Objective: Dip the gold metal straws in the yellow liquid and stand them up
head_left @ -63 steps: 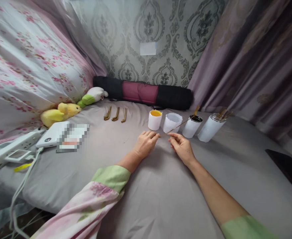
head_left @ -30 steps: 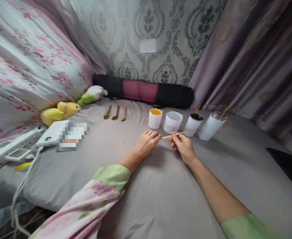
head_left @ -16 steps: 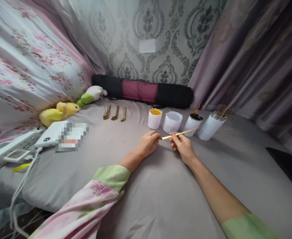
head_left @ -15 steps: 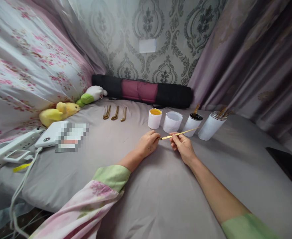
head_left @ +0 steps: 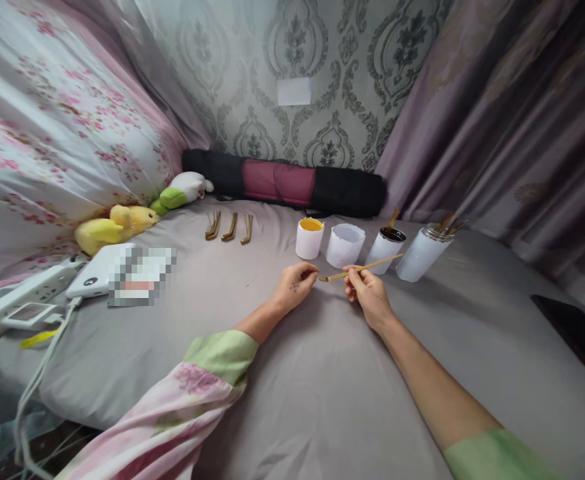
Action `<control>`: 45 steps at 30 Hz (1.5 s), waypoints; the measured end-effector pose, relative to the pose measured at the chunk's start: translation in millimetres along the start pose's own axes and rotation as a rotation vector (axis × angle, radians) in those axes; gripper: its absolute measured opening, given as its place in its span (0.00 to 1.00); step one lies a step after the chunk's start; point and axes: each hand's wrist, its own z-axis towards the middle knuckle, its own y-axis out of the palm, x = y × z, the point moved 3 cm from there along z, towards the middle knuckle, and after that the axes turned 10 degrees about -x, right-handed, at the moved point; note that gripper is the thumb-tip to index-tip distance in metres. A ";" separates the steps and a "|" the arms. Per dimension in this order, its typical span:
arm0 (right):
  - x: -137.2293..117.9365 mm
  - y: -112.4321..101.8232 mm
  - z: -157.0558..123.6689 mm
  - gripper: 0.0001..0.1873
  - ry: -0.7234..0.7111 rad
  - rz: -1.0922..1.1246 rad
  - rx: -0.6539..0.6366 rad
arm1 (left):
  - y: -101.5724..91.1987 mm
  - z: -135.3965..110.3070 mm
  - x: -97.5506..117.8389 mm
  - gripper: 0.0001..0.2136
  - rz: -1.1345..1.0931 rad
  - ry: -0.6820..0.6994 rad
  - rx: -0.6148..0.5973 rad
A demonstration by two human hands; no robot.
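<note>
A thin yellow-gold stick (head_left: 380, 261) with a short, darker, bent end at its left is pinched between the thumb and fingers of my right hand (head_left: 370, 297). It slants up to the right, passing in front of a white-wrapped cup. My left hand (head_left: 295, 285) is closed with the fingertips together, just left of the bent end, a small gap apart. Whether anything is in those fingertips is hidden. Farther back on the left lie three small groups of bent gold sticks (head_left: 230, 228).
Behind my hands stand a cup of yellow-orange stuff (head_left: 308, 241), a whitish cup (head_left: 345, 248), a dark-rimmed cup (head_left: 381, 257) and a tilted jar (head_left: 422, 257) with sticks. A phone (head_left: 575, 333) lies right; a power bank (head_left: 100, 273) and power strip (head_left: 27, 303) lie left.
The stick's left end has come away from my left fingertips, and its bent tip now shows. My right hand has shifted slightly to the right with it.
</note>
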 end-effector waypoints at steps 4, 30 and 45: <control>0.0 -1.1 -0.1 0.17 -0.007 -0.027 0.017 | 2.0 1.6 -3.9 0.10 -0.127 -0.068 -0.007; -2.4 -4.6 -1.1 0.17 -0.015 -0.031 0.059 | 20.7 -3.9 10.2 0.08 -0.637 -0.370 -0.281; -2.9 -4.6 -1.3 0.17 -0.024 -0.055 0.053 | 23.6 -8.0 16.5 0.08 -0.844 -0.447 -0.394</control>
